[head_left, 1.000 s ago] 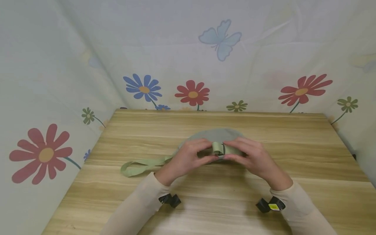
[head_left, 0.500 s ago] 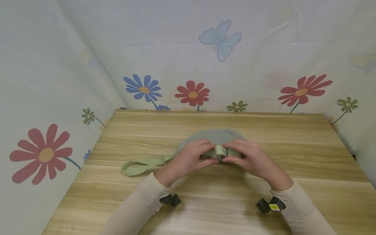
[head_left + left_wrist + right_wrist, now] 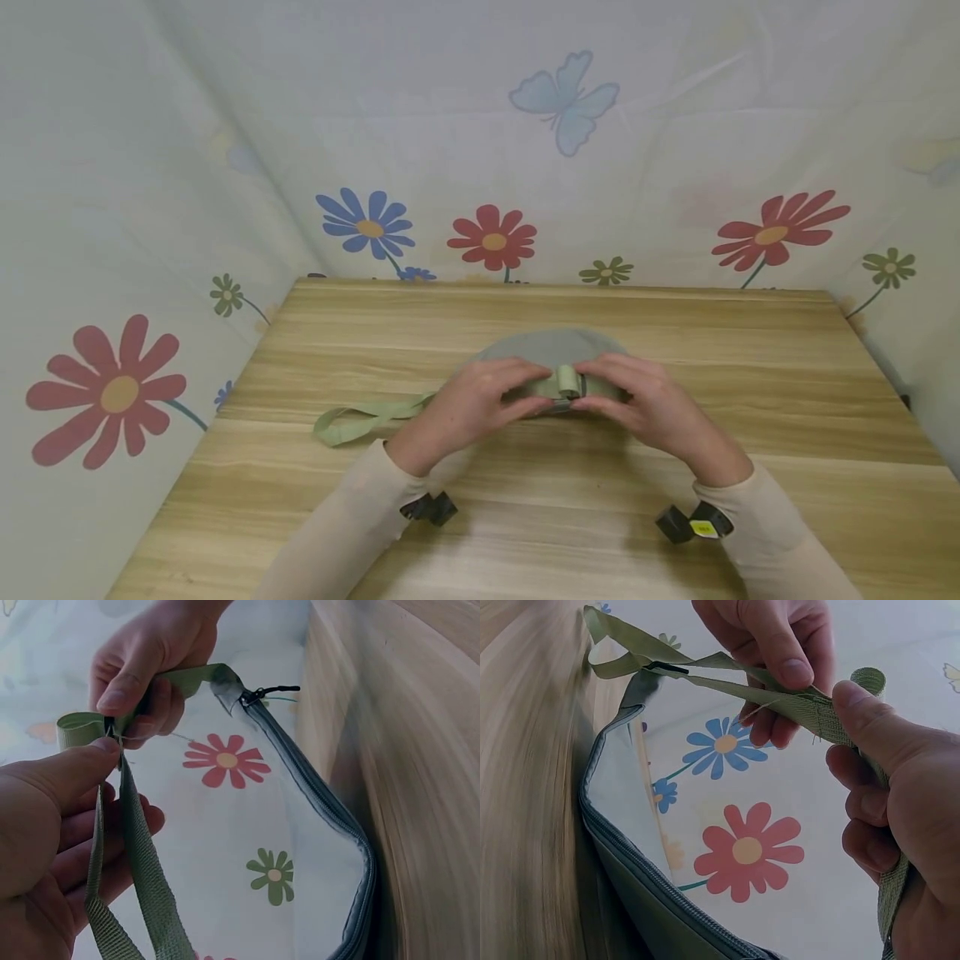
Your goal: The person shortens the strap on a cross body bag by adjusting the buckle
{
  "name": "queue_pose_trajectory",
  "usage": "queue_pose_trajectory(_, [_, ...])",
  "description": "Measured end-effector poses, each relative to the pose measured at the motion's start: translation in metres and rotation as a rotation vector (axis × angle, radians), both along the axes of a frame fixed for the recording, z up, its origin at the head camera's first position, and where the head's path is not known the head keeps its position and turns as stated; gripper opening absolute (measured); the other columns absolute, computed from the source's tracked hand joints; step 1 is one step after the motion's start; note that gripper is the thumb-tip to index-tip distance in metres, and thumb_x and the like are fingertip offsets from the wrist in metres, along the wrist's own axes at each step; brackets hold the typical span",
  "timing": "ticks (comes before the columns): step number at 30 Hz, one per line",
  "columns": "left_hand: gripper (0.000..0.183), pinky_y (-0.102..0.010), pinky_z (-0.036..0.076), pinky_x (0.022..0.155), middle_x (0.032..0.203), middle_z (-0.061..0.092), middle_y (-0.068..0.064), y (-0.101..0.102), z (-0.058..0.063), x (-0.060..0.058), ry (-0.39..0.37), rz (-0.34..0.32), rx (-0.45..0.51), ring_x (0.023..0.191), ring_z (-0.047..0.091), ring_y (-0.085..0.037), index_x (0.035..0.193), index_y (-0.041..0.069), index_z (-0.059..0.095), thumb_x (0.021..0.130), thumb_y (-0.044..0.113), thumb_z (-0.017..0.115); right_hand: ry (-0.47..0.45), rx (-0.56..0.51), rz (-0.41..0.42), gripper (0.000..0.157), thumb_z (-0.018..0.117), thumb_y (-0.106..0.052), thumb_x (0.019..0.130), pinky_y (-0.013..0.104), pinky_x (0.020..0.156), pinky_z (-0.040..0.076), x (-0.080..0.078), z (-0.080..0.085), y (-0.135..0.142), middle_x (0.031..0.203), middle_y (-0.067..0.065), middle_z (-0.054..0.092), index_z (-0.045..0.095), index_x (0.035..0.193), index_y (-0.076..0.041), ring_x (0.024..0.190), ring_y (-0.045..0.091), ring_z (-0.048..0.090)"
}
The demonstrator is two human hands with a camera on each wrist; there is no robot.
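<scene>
A grey-green zippered bag [image 3: 551, 343] lies on the table behind both hands. Its light green webbing strap [image 3: 821, 720] is stretched between the hands, and a short fold of webbing [image 3: 567, 381] sticks up beside a dark slide buckle [image 3: 109, 726], mostly hidden by fingers. My left hand [image 3: 467, 408] pinches the strap just left of the fold, thumb below and fingers above. From the right, my right hand [image 3: 667, 410] grips the strap at the buckle. Loose threads hang from the webbing edge in the right wrist view.
A long loop of the strap [image 3: 345, 427] lies on the wooden table [image 3: 540, 533] at left. The bag's zipper [image 3: 319, 796] curves along its edge, with a dark pull [image 3: 274, 691] at one end. Flower-printed cloth [image 3: 420, 125] encloses the table's back and sides.
The folded webbing and buckle have shifted slightly right between the hands. The left fingertips have drawn a little left, away from the fold. The bag stays nearly where it was.
</scene>
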State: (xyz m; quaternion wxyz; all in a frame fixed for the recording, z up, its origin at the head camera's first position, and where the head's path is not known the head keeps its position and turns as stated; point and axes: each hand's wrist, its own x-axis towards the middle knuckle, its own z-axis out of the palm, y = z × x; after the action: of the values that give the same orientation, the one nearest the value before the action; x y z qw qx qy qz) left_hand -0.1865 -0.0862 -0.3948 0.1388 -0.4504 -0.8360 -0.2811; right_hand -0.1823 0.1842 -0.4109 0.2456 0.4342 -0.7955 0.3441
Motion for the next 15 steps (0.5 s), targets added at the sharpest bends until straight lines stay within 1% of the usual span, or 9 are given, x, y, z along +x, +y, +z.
queue_pose_trajectory(2, [0.031, -0.030, 0.066, 0.088, 0.113, 0.082, -0.005, -0.001, 0.001, 0.000, 0.030, 0.001, -0.011, 0.101, 0.080, -0.016, 0.122, 0.006, 0.079, 0.094, 0.019, 0.086, 0.002, 0.003, -0.001, 0.048, 0.060, -0.049, 0.104, 0.020, 0.072, 0.053, 0.000, 0.001, 0.000, 0.104, 0.005, 0.080, 0.078, 0.118, -0.006, 0.082, 0.011, 0.069])
queue_pose_trajectory(7, [0.027, -0.027, 0.066, 0.082, 0.110, 0.083, -0.003, -0.004, 0.002, 0.002, 0.144, 0.021, -0.079, 0.095, 0.080, -0.013, 0.118, 0.007, 0.079, 0.095, 0.020, 0.086, -0.006, -0.001, 0.000, 0.048, 0.061, -0.049, 0.104, 0.020, 0.071, 0.052, 0.001, 0.001, 0.000, 0.104, 0.004, 0.079, 0.078, 0.117, -0.007, 0.082, 0.010, 0.068])
queue_pose_trajectory(10, [0.024, -0.027, 0.066, 0.079, 0.109, 0.083, -0.003, -0.006, 0.002, 0.003, 0.176, 0.030, -0.107, 0.091, 0.079, -0.012, 0.116, 0.007, 0.078, 0.095, 0.017, 0.085, -0.010, -0.008, 0.000, 0.047, 0.061, -0.049, 0.103, 0.019, 0.071, 0.052, 0.001, 0.001, 0.000, 0.103, 0.003, 0.079, 0.078, 0.117, -0.007, 0.081, 0.010, 0.068])
queue_pose_trajectory(12, [0.022, -0.027, 0.066, 0.077, 0.108, 0.082, -0.003, -0.008, 0.002, 0.003, 0.190, 0.036, -0.117, 0.090, 0.079, -0.012, 0.115, 0.007, 0.078, 0.095, 0.014, 0.085, -0.001, -0.014, -0.003, 0.047, 0.062, -0.049, 0.103, 0.017, 0.075, 0.053, 0.001, 0.001, 0.000, 0.103, 0.004, 0.080, 0.078, 0.116, -0.006, 0.082, 0.012, 0.070])
queue_pose_trajectory(15, [0.020, -0.027, 0.066, 0.077, 0.105, 0.083, -0.003, -0.012, 0.002, 0.004, 0.234, 0.055, -0.133, 0.089, 0.079, -0.012, 0.112, 0.007, 0.077, 0.095, 0.013, 0.084, 0.023, -0.036, -0.002, 0.050, 0.061, -0.049, 0.104, 0.013, 0.086, 0.054, 0.000, 0.001, 0.002, 0.103, 0.006, 0.080, 0.078, 0.114, -0.004, 0.086, 0.019, 0.074])
